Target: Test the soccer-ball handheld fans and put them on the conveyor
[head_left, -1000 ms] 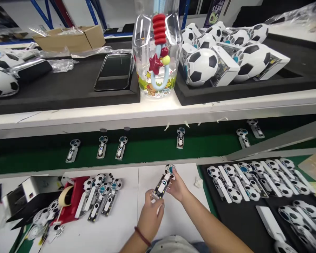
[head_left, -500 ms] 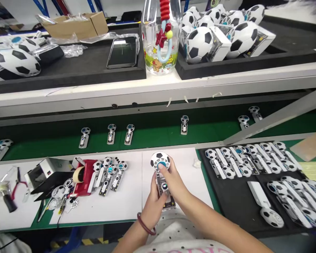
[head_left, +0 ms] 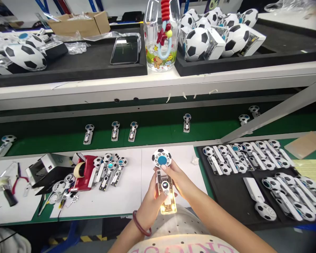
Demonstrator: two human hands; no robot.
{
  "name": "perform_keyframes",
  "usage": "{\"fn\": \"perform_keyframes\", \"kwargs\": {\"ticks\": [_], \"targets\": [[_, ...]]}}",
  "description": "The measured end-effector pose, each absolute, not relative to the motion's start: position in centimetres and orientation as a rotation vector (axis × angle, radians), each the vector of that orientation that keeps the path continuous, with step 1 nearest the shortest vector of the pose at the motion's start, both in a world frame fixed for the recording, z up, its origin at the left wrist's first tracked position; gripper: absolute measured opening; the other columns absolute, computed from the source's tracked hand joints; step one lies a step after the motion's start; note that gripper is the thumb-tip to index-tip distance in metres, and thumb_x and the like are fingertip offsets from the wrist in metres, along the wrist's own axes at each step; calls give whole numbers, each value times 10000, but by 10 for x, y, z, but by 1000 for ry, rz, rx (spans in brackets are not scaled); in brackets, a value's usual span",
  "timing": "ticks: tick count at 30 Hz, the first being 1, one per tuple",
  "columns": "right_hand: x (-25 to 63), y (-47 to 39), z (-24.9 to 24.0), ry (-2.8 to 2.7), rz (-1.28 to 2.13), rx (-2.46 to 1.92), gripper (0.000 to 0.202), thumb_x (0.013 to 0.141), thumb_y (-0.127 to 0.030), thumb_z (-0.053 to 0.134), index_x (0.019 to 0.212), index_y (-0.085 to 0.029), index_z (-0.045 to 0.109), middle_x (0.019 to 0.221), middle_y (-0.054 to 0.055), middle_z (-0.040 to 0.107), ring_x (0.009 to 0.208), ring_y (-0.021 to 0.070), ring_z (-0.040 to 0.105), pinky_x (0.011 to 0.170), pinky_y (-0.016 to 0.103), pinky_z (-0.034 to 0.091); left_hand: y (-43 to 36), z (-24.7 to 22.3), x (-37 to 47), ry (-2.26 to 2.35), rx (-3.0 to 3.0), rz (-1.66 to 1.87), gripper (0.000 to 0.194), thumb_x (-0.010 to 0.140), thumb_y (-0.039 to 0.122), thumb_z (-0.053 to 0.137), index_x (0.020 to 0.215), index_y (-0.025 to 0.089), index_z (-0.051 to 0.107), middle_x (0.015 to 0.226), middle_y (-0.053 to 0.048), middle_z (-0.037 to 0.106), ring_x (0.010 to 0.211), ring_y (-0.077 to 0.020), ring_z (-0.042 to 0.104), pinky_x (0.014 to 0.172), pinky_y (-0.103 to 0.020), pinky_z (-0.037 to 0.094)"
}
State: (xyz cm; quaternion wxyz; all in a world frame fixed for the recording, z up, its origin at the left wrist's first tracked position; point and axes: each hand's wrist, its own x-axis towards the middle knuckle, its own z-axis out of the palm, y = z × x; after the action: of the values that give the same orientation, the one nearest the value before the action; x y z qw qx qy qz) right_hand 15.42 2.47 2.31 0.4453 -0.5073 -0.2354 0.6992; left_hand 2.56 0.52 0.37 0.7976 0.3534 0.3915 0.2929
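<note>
Both hands hold one small handheld fan upright at the front of the bench, its round head patterned like a soccer ball with a blue centre. Its clear body shows a small round display that seems to read 100, and warm light glows in its lower end. My left hand wraps around the body from the left, thumb on the front below the display. On the other side, my right hand grips near the neck, its thumb just under the head. The fingers behind the fan are hidden.
A black foam tray of similar fans lies at right. To the left are a red tape dispenser, several fans, pliers and a brush. More fans stand along the green belt. A clear bottle sits on the shelf above.
The fan's lower body has lit up with a warm glow. My right thumb has moved down off the blue centre of the head to the neck. The view has shifted slightly.
</note>
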Motion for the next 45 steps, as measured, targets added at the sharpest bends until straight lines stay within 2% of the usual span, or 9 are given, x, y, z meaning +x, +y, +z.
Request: {"fn": "perform_keyframes", "kwargs": {"ticks": [8, 11, 14, 20, 26, 35, 37, 40, 45], "targets": [[152, 23, 20, -490, 1729, -1173, 379, 737, -463, 585, 1033, -249, 485, 907, 12, 615, 617, 128, 568, 512, 237, 426, 8, 11, 25, 833, 740, 589, 838, 730, 396, 620, 1381, 285, 104, 1371, -101, 339, 1144, -308, 440, 892, -434, 455], [154, 23, 22, -497, 1724, -1184, 384, 747, -474, 567, 1043, -248, 474, 922, 20, 607, 616, 130, 567, 435, 203, 377, 9, 15, 27, 847, 721, 580, 817, 740, 379, 612, 1377, 299, 108, 1391, -82, 304, 1194, -305, 385, 892, -413, 453], [156, 25, 25, -481, 1726, -1184, 370, 758, -463, 560, 1038, -238, 471, 920, 24, 603, 639, 127, 569, 459, 203, 392, 11, 19, 30, 821, 680, 574, 849, 711, 391, 635, 1377, 290, 119, 1378, -93, 317, 1214, -314, 353, 911, -417, 431], [160, 30, 31, -500, 1728, -1217, 374, 769, -448, 548, 1068, -244, 456, 956, 29, 604, 660, 130, 570, 425, 185, 356, 14, 28, 33, 828, 655, 513, 886, 657, 360, 677, 1362, 317, 143, 1332, -103, 368, 1022, -308, 516, 751, -414, 501], [160, 31, 37, -527, 1704, -1175, 372, 770, -449, 551, 1076, -257, 462, 952, 16, 596, 629, 118, 554, 405, 188, 331, 19, 38, 31, 758, 656, 531, 756, 703, 317, 652, 1324, 269, 223, 1165, -114, 487, 855, -249, 586, 677, -363, 506], [159, 35, 67, -554, 1724, -1066, 315, 781, -402, 557, 1047, -265, 459, 966, 11, 584, 659, 106, 555, 431, 184, 387, 21, 63, 27, 732, 791, 557, 726, 764, 303, 596, 1349, 328, 167, 1343, -93, 349, 1062, -293, 510, 795, -399, 502], [158, 35, 73, -564, 1729, -1026, 310, 786, -389, 557, 1055, -273, 456, 957, 7, 579, 662, 103, 555, 430, 176, 388, 21, 68, 24, 748, 833, 559, 734, 766, 302, 594, 1356, 318, 158, 1363, -104, 321, 1095, -308, 483, 761, -375, 520], [157, 35, 81, -596, 1750, -1001, 345, 786, -413, 550, 1086, -283, 440, 980, 14, 573, 657, 111, 559, 381, 169, 358, 20, 75, 21, 755, 852, 551, 741, 776, 307, 579, 1362, 330, 125, 1337, -125, 350, 1034, -313, 527, 647, -345, 549], [156, 34, 90, -606, 1747, -975, 357, 784, -393, 559, 1092, -265, 432, 989, 19, 570, 673, 104, 556, 422, 169, 396, 18, 82, 19, 756, 913, 558, 729, 770, 297, 584, 1364, 323, 162, 1278, -122, 418, 946, -302, 580, 648, -387, 561]]}}
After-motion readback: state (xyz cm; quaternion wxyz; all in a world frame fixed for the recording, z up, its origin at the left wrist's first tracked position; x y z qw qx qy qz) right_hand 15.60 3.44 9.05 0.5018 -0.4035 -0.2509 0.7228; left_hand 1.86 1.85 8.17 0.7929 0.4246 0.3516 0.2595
